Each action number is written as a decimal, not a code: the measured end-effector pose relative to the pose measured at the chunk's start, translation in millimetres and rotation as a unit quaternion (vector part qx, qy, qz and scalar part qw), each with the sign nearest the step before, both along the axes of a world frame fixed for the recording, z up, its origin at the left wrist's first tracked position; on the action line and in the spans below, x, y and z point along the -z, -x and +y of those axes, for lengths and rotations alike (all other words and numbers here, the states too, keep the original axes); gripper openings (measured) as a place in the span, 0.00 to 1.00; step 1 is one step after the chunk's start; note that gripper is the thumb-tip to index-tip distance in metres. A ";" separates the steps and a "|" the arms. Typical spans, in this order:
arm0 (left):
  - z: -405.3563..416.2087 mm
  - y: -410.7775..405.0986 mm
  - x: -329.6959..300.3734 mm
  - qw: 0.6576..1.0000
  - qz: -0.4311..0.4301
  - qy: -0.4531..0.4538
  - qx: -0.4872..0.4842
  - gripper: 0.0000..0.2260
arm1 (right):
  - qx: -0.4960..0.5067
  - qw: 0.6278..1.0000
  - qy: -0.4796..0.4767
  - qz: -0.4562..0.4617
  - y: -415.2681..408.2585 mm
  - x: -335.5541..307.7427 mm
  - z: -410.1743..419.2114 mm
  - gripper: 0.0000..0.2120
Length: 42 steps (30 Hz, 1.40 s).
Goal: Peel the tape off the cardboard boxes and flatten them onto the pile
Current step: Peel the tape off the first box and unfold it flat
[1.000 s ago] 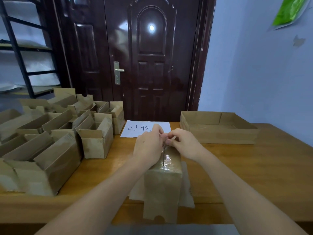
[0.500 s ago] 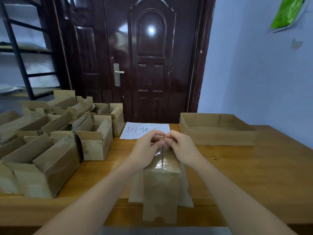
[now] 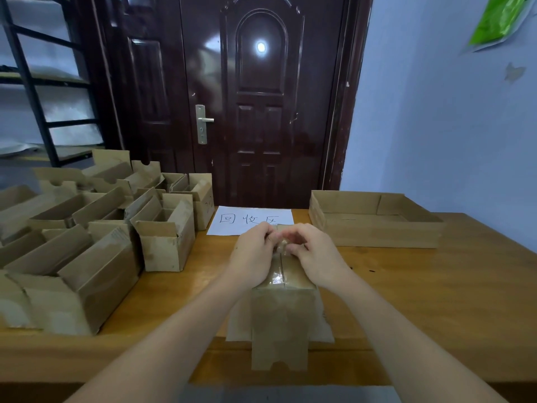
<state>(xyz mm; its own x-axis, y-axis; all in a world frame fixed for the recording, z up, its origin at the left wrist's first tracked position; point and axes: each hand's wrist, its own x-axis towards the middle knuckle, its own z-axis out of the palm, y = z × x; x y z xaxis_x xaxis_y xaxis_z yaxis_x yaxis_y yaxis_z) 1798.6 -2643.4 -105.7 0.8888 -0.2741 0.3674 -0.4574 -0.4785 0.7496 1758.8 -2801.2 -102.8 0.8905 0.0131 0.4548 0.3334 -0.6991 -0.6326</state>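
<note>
Now, hands: two, bare, both at the far top edge of one box.
Left hand (image 3: pixel 252 254): fingers curled, pinching at the tape end on the box top.
Right hand (image 3: pixel 312 253): fingers curled, pinching the same spot; fingertips of both hands meet there.
Taped box (image 3: pixel 283 309): one, brown cardboard, oblong, standing at the near edge of the table, middle; its near flap hangs over that edge, with a notch cut in it.
Tape (image 3: pixel 278 273): one strip, clear and glossy, wrinkled, running along the seam of the box top.
Flattened sheet (image 3: pixel 325 330): pale cardboard lying flat under the taped box; how many layers, cannot tell.
Open boxes (image 3: pixel 165 242): a crowded group, roughly a dozen, small brown cartons with flaps up, filling the table's left side.
Shallow tray box (image 3: pixel 374 228): one, wide, low-walled cardboard, at the far right.
Paper sign (image 3: pixel 250 221): one white sheet with three handwritten characters, at the far edge, middle.
Table (image 3: pixel 436 301): one, wooden, smooth, orange-brown.
Door (image 3: pixel 261 97): dark, glossy, panelled, with a metal handle.
</note>
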 end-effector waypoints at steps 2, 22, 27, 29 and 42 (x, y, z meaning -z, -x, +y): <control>2.9 -2.3 -1.3 1.000 -0.003 -0.028 0.009 0.08 | -0.003 1.000 0.003 -0.011 0.9 1.1 0.2 0.12; 18.0 3.4 3.2 0.995 -0.043 -0.084 0.036 0.04 | -0.012 0.997 0.071 -0.026 5.8 -4.3 5.4 0.09; 25.0 9.3 5.2 0.993 -0.051 -0.094 0.043 0.07 | -0.003 0.998 0.061 -0.007 4.9 -1.3 5.5 0.08; 24.1 8.2 4.3 0.995 -0.028 -0.096 0.031 0.05 | -0.003 0.998 0.055 -0.012 5.1 -1.1 5.0 0.08; 25.0 12.4 -0.2 0.986 -0.041 -0.160 0.020 0.07 | -0.009 0.996 0.087 -0.002 5.8 -9.1 14.1 0.08</control>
